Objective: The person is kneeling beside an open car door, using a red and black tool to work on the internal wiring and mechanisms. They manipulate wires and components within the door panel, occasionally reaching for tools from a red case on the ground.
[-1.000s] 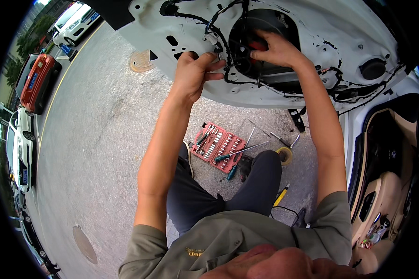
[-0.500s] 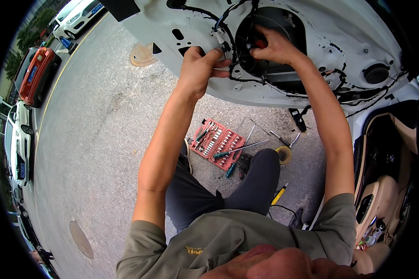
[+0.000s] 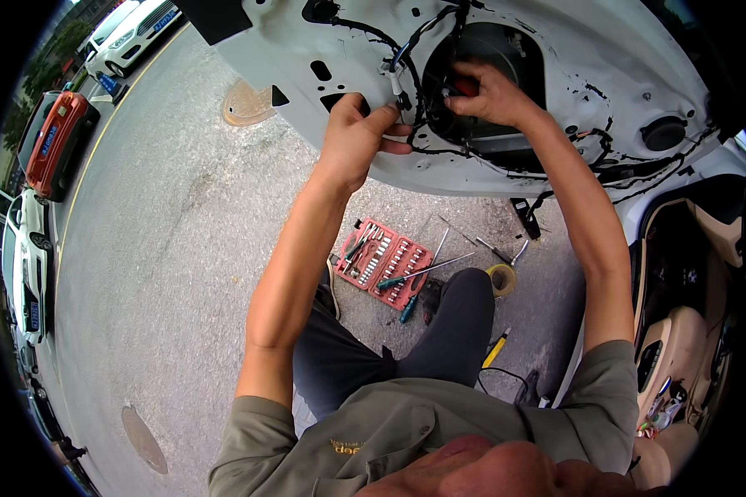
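Observation:
A white car door panel (image 3: 315, 124) with its inner side bared stands in front of me. My left hand (image 3: 352, 145) is at its lower left part, one finger reaching into a small cutout. The thumb and other fingers bend beside a black wiring connector (image 3: 403, 101); what they grip is hidden. Inside the large dark opening (image 3: 514, 62), my right hand (image 3: 493, 98) has thumb and forefinger curled toward each other near a small pale part. Something red shows behind its fingers. A black wiring harness (image 3: 439, 151) runs around the opening.
On the ground lie a red socket set case (image 3: 379, 261), screwdrivers (image 3: 410, 306), a roll of tape (image 3: 501, 280) and a yellow-handled cutter (image 3: 496, 349). A beige door trim (image 3: 680, 348) is at the right. Parked cars (image 3: 58, 141) line the far left.
My view has shifted slightly, so the door sits a little lower in it. Both hands stay at nearly the same places on the door.

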`<state>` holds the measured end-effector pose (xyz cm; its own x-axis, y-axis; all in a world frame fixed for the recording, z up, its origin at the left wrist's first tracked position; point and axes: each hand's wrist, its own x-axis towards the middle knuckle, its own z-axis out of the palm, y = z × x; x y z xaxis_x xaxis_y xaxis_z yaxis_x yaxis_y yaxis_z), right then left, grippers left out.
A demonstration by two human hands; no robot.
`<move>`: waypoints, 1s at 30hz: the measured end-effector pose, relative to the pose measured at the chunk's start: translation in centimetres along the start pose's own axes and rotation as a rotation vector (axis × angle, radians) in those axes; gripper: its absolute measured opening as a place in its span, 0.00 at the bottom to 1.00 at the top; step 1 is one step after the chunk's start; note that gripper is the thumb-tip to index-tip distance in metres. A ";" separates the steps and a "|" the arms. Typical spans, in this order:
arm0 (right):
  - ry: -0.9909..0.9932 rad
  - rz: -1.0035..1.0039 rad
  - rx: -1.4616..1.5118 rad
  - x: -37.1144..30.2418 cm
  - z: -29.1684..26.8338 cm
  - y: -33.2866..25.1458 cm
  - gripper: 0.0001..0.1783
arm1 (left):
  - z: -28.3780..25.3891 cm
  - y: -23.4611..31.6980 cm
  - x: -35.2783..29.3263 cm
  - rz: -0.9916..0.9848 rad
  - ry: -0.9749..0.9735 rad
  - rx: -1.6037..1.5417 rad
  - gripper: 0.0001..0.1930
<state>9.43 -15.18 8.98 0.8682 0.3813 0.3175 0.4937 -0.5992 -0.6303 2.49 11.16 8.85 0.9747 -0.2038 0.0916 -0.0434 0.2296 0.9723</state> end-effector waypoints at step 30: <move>0.128 -0.021 0.234 -0.4 2.0 2.8 0.44 | 4.7 -12.6 -1.0 0.186 0.093 0.264 0.20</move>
<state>10.32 -15.60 5.66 0.8645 0.2910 0.4097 0.4995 -0.4073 -0.7646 1.02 4.03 -2.44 0.9601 -0.0914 0.2641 -0.2655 -0.0023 0.9641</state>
